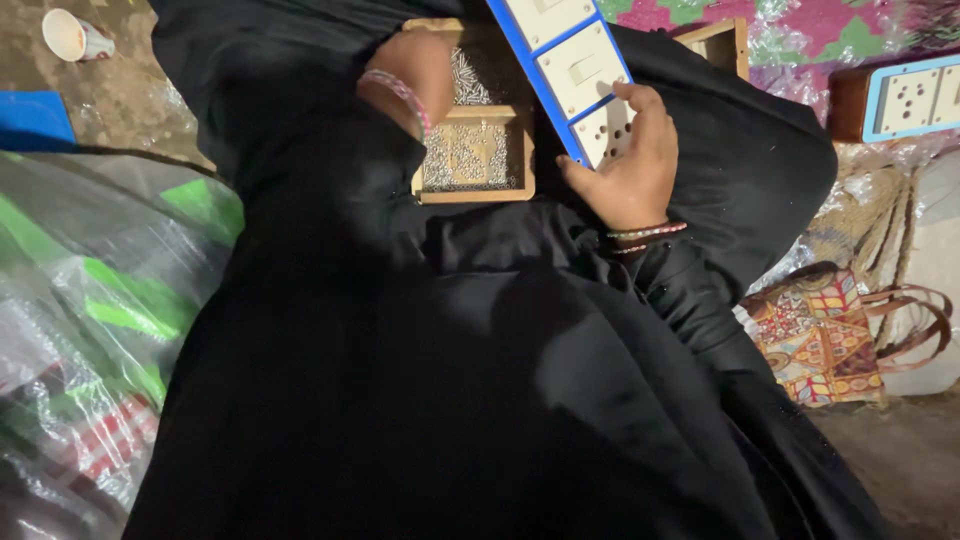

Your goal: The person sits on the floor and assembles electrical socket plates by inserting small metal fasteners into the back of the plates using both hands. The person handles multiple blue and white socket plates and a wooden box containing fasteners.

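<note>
A white switchboard panel with a blue frame [565, 55] slants across my lap, and my right hand [630, 165] grips its lower end, thumb on the blue edge and fingers over the socket holes. Left of the panel lies a small wooden box [470, 190] with compartments full of small silvery screws. My left hand [420, 70] reaches into the box's upper compartment; its fingertips are hidden, so what they hold cannot be seen. Both wrists carry thin bangles, and black cloth [450, 380] covers my lap.
Another blue-framed switch panel [910, 95] on a wooden base lies at the right edge. A patterned woven bag [820, 335] sits lower right. Clear plastic-wrapped packs [90, 330] are piled at left. A paper cup [70, 35] stands on the floor top left, near a blue sheet [30, 120].
</note>
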